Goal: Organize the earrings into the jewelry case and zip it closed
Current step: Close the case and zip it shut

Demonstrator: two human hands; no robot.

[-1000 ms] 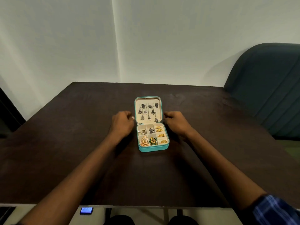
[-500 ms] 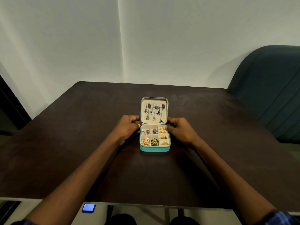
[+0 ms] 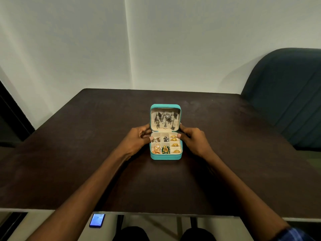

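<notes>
The room is dim, with soft light falling on the pale wall [image 3: 156, 40] from above. The dark counter [image 3: 86, 136] shows a faint sheen near its far edge and deep shadow under both forearms. Wide-angle distortion bends the wall corner and counter edges. Fine jewelry detail is soft and slightly blurred.

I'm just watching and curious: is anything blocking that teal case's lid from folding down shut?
Nothing visible blocks it. The small teal zip-up jewelry case stands open; both thumbs touch its rim beside the hinge, the left hand and right hand holding its sides. Earrings sit within their compartments.
</notes>
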